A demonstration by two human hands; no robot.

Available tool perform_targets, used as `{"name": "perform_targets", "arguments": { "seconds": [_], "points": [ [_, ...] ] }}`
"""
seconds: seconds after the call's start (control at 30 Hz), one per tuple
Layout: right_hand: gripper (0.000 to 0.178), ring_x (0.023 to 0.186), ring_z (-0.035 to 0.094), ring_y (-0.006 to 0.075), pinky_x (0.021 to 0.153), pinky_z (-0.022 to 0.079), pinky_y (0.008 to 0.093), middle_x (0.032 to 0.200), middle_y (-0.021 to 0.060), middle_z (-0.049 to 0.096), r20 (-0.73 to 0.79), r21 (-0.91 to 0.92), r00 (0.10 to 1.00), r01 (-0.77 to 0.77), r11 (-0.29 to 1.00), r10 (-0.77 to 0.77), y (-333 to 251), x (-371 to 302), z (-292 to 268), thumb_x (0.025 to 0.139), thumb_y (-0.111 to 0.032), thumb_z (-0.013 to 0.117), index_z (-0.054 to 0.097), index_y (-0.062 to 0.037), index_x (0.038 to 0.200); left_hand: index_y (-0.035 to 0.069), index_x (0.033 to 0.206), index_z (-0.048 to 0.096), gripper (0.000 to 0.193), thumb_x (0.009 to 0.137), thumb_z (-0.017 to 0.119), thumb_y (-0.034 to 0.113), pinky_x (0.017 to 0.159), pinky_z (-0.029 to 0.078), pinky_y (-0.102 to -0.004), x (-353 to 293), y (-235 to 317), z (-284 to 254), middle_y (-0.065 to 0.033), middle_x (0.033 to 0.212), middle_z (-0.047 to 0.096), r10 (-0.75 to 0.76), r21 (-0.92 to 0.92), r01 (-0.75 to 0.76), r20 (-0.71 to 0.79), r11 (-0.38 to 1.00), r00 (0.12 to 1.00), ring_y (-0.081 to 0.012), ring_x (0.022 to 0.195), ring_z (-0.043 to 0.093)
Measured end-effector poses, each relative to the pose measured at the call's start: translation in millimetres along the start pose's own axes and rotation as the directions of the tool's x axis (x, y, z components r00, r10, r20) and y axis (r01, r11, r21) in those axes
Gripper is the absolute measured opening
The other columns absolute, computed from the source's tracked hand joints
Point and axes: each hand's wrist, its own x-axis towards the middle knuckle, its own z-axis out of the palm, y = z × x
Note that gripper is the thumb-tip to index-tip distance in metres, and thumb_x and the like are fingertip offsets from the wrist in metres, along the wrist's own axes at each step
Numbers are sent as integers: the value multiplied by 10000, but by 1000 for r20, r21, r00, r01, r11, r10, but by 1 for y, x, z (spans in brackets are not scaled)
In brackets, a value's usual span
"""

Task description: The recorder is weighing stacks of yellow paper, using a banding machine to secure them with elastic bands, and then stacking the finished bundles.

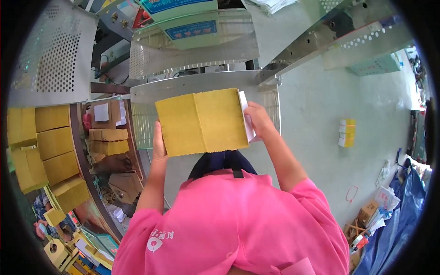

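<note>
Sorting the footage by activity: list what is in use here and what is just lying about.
In use:
yellow cardboard sheet, held by left hand and right hand
white piece under the right hand
metal table

Lying about:
cardboard stacks
small yellow-and-white boxes on the floor
blue tarp

The flattened cardboard box (201, 121) is mustard yellow, with a white sheet (246, 121) at its edge. The stacked boxes (43, 146) share that yellow. The shirt (229, 224) is bright pink with a white emblem. The perforated metal panel (50, 55) is silver-grey, dotted with holes. The floor (321, 119) is pale grey-green.
</note>
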Motion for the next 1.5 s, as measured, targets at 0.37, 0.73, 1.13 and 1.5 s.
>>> {"name": "perform_targets", "arguments": {
  "seconds": [0.37,0.73,1.13,1.5],
  "points": [
    [332,846,653,226,782,505,321,1002,113,651,-444,-524,672,343,780,-593,22,-9,43,821,-27,555,618,-87,1142,45,1377,395,603,973,471,486,1010,383,-346,-1,22,10,-77,1305,494,-23,69,14,126,998,992,-187,1198,478],
    [207,798,661,255,774,513,338,872,125,692,-370,-504,838,180,845,-400,1,-17,40,845,-99,554,710,-48,970,10,1377,394,573,982,465,418,1031,334,-336,2,26,9,-91,1309,486,10,155,-25,96,988,995,-191,1211,453],
    [433,1001,588,159,802,486,289,1142,61,634,-104,-73,941,317,946,-323,-13,-64,37,977,-342,523,575,-31,1273,20,1392,409,655,951,505,494,1023,358,-330,0,55,14,-89,1318,501,-87,348,42,115,936,989,-196,1236,463],
    [430,1120,538,143,943,426,277,1272,79,577,-22,-11,914,405,914,-405,-23,-42,46,979,-270,498,533,-5,1316,38,1416,399,726,875,653,448,979,428,-346,13,70,1,-69,1358,497,-274,341,211,149,916,950,-197,1233,493]
  ]
}}
